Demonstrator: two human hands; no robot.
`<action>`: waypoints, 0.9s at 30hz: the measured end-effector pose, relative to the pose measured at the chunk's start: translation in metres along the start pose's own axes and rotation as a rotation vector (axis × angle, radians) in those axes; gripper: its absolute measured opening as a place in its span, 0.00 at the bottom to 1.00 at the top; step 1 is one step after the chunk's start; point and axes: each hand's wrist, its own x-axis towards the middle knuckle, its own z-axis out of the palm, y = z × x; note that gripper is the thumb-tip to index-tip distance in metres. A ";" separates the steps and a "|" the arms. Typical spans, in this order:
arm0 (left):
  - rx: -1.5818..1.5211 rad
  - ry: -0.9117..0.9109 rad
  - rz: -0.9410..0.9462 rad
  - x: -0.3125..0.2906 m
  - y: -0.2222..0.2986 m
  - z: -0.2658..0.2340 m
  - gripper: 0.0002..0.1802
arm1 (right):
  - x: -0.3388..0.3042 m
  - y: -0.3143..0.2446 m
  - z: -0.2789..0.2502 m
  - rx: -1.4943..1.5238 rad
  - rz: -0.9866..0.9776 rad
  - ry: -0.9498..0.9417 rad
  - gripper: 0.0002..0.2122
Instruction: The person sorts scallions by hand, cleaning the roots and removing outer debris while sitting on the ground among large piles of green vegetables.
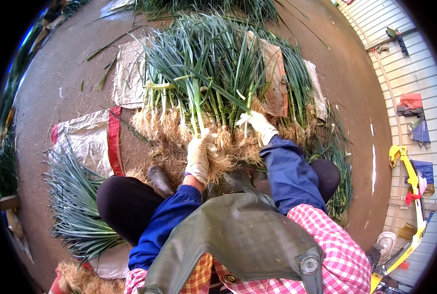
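My left hand (pixel 198 156), in a pale work glove, is closed round the white lower stems of a few green onions (pixel 195 110), their leaves pointing away from me. Pale roots hang beside its fingers. Farther right, my right hand (pixel 258 126), gloved too, has its fingers closed at the stem of another green onion (pixel 249 100). Just beyond both hands lies a broad heap of green onions (pixel 204 54), roots toward me and green tops away. Dry stringy roots (pixel 218 164) hang and lie around my left hand.
A second pile of green onions (pixel 78 201) lies at my left knee, with a white, red-edged sack (pixel 88 137) behind it. Flattened sacks (pixel 129 73) lie under the main heap. More onions are at my right knee (pixel 325 176). A yellow curved frame (pixel 414 196) stands by the right wall.
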 end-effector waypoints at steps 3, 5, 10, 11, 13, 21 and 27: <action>0.023 -0.063 -0.047 -0.001 -0.004 0.016 0.13 | 0.013 0.026 -0.029 0.067 -0.157 -0.129 0.09; 0.072 -0.025 -0.075 -0.001 0.001 0.004 0.12 | 0.000 0.021 0.006 0.289 -0.103 -0.127 0.10; 0.032 -0.082 -0.070 0.013 -0.018 -0.008 0.15 | -0.033 0.027 0.047 0.205 -0.233 -0.305 0.08; 0.049 -0.134 -0.108 0.010 -0.016 -0.005 0.14 | -0.038 0.035 0.049 0.190 -0.217 -0.284 0.08; 0.146 -0.144 -0.080 0.007 -0.014 0.003 0.11 | -0.046 0.042 0.054 0.215 -0.103 -0.258 0.09; 0.267 -0.238 0.013 0.011 -0.029 -0.003 0.07 | -0.019 0.005 0.026 -0.118 -0.193 0.130 0.12; 0.425 -0.082 0.056 0.005 -0.022 0.000 0.05 | -0.038 -0.006 0.039 -1.090 -0.516 0.523 0.13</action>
